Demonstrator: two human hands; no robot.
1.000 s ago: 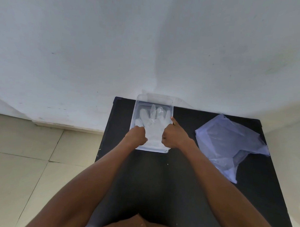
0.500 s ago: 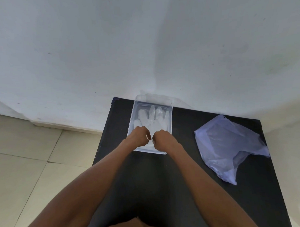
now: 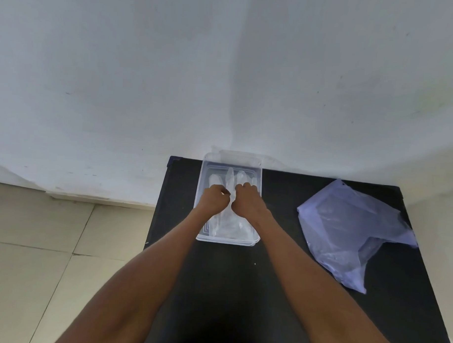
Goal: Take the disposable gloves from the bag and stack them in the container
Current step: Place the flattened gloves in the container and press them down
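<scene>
The wall (image 3: 224, 68) fills the upper half of the view: plain white, with faint marks and a soft shadow running down its centre. At lower left lies the floor (image 3: 37, 254) of pale square tiles, meeting the wall at a light skirting strip.

The table (image 3: 229, 287) is black and matte, its far edge set against the wall, its left edge bordering the floor. It carries two items, well apart.

The bag (image 3: 351, 232) — translucent, pale violet, crumpled — lies flat on the right part of the table, its mouth not discernible.

The container (image 3: 205, 178) is a clear rectangular tray standing at the far edge of the table, touching or just short of the wall. A clear lid or second tray appears to lean behind it; which one cannot be told.

The gloves (image 3: 226, 225) lie inside the container, flat, finger ends pointing toward the wall.

Both forearms reach in from the bottom of the view. The left hand (image 3: 213, 199) and right hand (image 3: 247, 199) sit side by side over the middle of the container, nearly touching — fingers curled down onto the gloves. Whether either hand pinches the film or merely presses on it cannot be told.
</scene>
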